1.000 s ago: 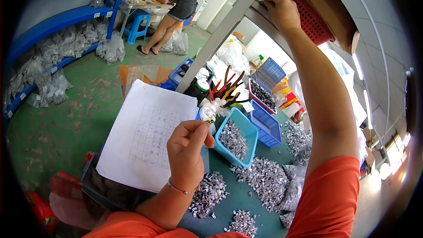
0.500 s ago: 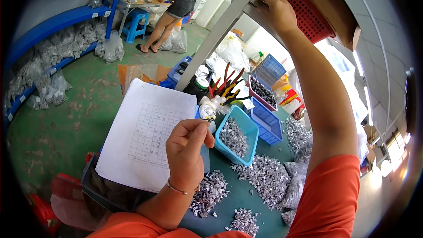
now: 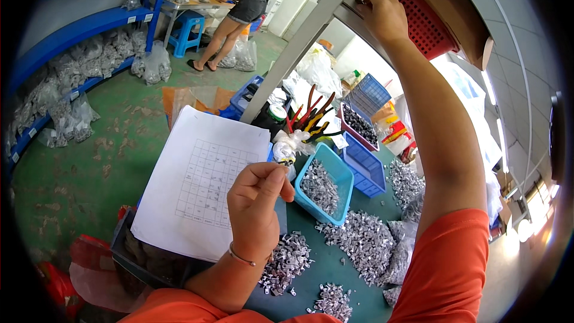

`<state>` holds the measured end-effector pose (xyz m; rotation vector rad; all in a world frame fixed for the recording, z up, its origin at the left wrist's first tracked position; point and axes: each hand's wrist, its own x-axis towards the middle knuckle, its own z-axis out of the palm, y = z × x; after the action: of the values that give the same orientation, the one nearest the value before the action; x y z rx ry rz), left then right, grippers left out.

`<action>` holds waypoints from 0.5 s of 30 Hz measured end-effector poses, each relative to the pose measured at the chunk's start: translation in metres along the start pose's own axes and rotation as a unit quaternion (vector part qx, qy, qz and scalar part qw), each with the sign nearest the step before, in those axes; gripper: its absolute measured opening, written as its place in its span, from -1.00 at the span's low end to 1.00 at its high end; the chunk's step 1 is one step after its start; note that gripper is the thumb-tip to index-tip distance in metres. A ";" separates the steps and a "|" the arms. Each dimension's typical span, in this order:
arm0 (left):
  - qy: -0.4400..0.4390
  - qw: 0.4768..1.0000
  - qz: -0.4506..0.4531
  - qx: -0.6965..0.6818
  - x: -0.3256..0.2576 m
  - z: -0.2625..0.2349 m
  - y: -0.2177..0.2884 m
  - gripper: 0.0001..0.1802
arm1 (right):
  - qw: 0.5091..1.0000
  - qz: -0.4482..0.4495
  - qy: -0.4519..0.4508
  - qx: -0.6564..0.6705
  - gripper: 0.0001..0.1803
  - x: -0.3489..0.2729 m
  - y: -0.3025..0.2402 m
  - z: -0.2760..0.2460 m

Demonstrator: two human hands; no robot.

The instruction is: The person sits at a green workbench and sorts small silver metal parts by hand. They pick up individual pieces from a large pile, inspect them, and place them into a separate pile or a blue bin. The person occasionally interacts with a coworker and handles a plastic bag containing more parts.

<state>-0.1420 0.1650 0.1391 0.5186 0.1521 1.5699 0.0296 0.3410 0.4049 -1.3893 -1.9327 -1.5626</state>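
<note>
My left hand (image 3: pixel 257 203) is raised over the near table, thumb and forefinger pressed together in a pinch; whatever lies between the fingertips, if anything, is too small to make out. Beside it are a stack of white sheets (image 3: pixel 194 185) with a printed grid and a light-blue bin (image 3: pixel 338 170) of small metal parts. Stretched up high, my right hand (image 3: pixel 385 17) has its fingers curled at the grey metal shelf beam (image 3: pixel 353 12), next to a red perforated basket (image 3: pixel 415 18). Its fingertips are partly hidden, so what they grip does not show.
Small metal clip-like parts (image 3: pixel 359 239) lie in heaps on the green table. Pliers (image 3: pixel 311 119) stand behind the bin, near a blue crate (image 3: pixel 363 170). A person (image 3: pixel 242 0) stands at a far desk. Blue shelves (image 3: pixel 84 21) hold bagged parts at left.
The whole view has shifted slightly. My right hand stays up at the beam, its fingers slightly moved, and my left hand keeps its pinch. The far person has raised a hand toward the head.
</note>
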 end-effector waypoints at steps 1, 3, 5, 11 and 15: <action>-0.002 1.000 0.002 0.002 0.000 -0.001 0.000 -0.86 | 1.000 -0.012 0.004 -0.003 -0.80 0.000 0.003 0.001; -0.004 1.000 0.000 0.000 0.000 -0.002 0.000 -0.86 | 0.999 -0.037 0.012 -0.008 -0.81 0.000 0.008 0.004; -0.004 1.000 -0.001 -0.001 0.001 -0.001 0.000 -0.86 | 0.999 -0.039 0.014 -0.015 -0.82 0.000 0.008 0.004; -0.002 1.000 0.004 0.005 0.001 -0.001 0.000 -0.86 | 0.998 -0.049 0.014 -0.034 -0.86 0.001 0.009 0.009; -0.006 1.000 0.006 0.009 0.001 -0.001 -0.001 -0.85 | 0.995 -0.070 0.063 -0.019 -0.88 -0.002 0.012 0.006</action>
<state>-0.1413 0.1660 0.1379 0.5436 0.1536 1.5771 0.0418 0.3445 0.4085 -1.1610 -1.9717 -1.7138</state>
